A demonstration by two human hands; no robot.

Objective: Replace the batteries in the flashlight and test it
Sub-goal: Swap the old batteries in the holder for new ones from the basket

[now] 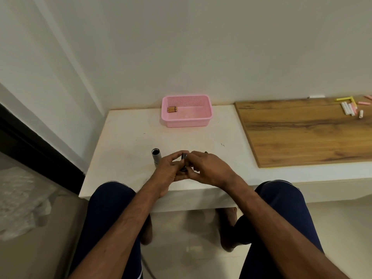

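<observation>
1. Flashlight body (156,158): a grey tube lying on the white table (128,154), its open dark end facing away from the seated person. It sits just to the left of the grip, touching or nearly touching the back of the left hand; which of the two cannot be told.
2. Left hand (168,168): fingers curled inward, closed on a small dark part (184,157) held between both hands. Whether this is the battery holder or the cap cannot be told; most of it is hidden.
3. Right hand (207,168): fingertips pinched onto the same dark part from the right side, thumb tucked underneath. Both hands meet low over the near edge of the table.
4. Pink basket (187,121): stands well beyond the grip, against the wall. Gold batteries (172,109) lie bundled in its far left corner.
5. Wooden board (302,133): lies flat, well to the right of the grip.
6. Chalk sticks (351,107): white, pink and yellow, scattered at the board's far right corner.
</observation>
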